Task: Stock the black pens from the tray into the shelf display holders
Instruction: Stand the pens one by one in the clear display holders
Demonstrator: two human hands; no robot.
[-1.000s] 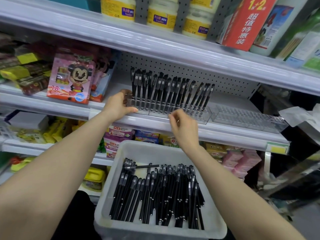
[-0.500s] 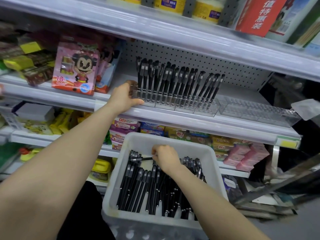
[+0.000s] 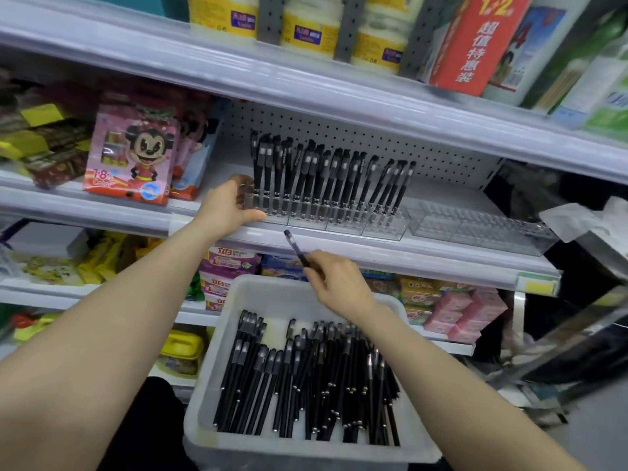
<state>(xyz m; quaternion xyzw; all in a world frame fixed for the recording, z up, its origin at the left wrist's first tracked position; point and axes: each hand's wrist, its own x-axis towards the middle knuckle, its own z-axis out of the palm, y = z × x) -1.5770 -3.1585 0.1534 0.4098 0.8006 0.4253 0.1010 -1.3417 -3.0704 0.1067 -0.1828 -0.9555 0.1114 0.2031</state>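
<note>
A white plastic tray [image 3: 217, 355] below me holds several black pens [image 3: 306, 382] lying side by side. On the middle shelf a clear display holder [image 3: 343, 220] carries several black pens [image 3: 326, 175] standing upright. My left hand [image 3: 229, 207] grips the holder's left end. Above the tray's far rim, my right hand [image 3: 339, 283] pinches one black pen [image 3: 296, 248], which slants up and left toward the shelf edge. A second clear holder [image 3: 475, 226] to the right has no pens in it.
Pink cartoon-figure boxes [image 3: 132, 147] stand left of the holder. White jars [image 3: 311, 25] and a red carton [image 3: 475, 42] fill the top shelf. Soap packs [image 3: 231, 266] and pink packs [image 3: 465, 311] sit on lower shelves. Crumpled paper [image 3: 591, 219] lies at the right.
My right hand went from the holder down into the tray, took hold of one pen, and has lifted it above the tray's far rim. My left hand stayed on the holder.
</note>
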